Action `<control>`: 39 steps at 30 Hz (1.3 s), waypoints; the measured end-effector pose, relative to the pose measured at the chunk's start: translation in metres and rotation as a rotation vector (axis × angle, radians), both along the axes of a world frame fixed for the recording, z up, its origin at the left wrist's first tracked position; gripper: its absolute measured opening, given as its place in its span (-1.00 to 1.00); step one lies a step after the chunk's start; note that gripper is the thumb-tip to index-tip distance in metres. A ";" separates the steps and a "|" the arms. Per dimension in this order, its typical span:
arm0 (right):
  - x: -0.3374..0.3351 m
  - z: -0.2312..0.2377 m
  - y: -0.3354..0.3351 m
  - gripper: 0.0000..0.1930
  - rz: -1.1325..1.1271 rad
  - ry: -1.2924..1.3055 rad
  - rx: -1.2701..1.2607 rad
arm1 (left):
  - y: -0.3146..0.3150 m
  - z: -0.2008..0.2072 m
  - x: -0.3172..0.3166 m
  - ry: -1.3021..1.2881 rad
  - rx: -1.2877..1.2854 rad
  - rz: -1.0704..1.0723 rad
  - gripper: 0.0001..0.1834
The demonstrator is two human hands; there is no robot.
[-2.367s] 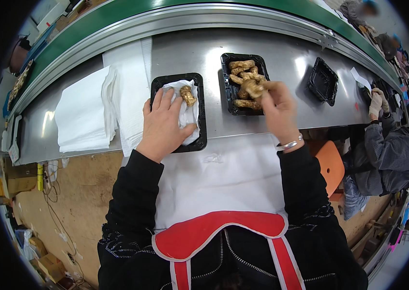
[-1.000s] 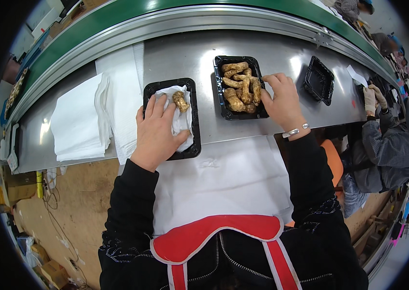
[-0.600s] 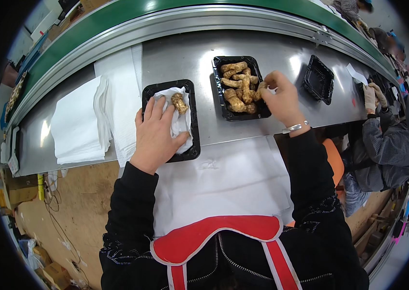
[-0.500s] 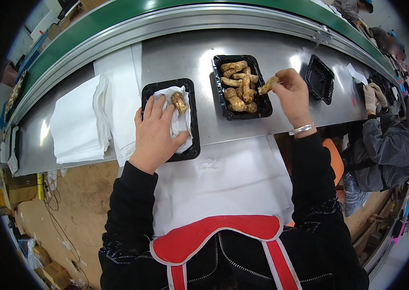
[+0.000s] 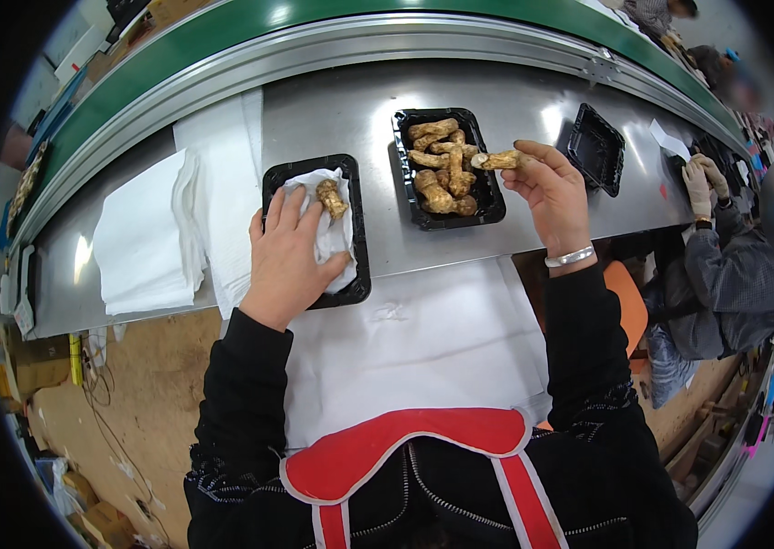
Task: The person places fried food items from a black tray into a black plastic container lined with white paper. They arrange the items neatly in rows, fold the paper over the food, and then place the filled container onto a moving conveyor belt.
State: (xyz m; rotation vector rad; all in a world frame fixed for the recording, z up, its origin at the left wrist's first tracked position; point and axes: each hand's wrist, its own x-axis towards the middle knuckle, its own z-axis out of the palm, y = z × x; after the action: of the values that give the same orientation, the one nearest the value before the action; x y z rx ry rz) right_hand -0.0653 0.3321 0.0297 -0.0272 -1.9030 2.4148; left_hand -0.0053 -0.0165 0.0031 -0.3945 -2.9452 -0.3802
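Between the thumb and fingers of my right hand [image 5: 552,194] is a brown mushroom [image 5: 498,160], held level just beyond the right rim of a black plastic tray [image 5: 422,216]. Several knobbly brown mushrooms [image 5: 446,165] lie heaped in that tray. To its left, a second black tray [image 5: 347,298] is lined with crumpled white paper [image 5: 336,240]. One short mushroom [image 5: 332,199] rests on the paper. My left hand [image 5: 290,252] lies spread over the left part of this lined tray, fingers on the paper, gripping nothing.
White paper sheets [image 5: 144,233] are stacked on the metal table [image 5: 323,110] at the left. An unfilled black tray [image 5: 596,151] stands tilted at the right. A green conveyor belt [image 5: 332,20] with a metal rail runs behind. A gloved co-worker [image 5: 735,265] works at the far right.
My right hand has turned, bringing the mushroom from a slanted to a level pose with its pale end pointing left. My left hand stays on the lined tray. The view has shifted slightly.
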 end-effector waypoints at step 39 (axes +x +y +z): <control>0.040 -0.012 -0.188 -0.81 0.372 0.851 1.359 | -0.022 -0.015 0.006 0.178 0.243 -0.125 -0.36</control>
State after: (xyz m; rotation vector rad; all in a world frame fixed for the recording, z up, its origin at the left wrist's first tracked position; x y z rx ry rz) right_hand -0.0255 0.1440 0.0175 1.2021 -2.5669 0.4879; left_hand 0.0010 -0.0389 -0.0124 -0.5493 -2.6682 -0.6734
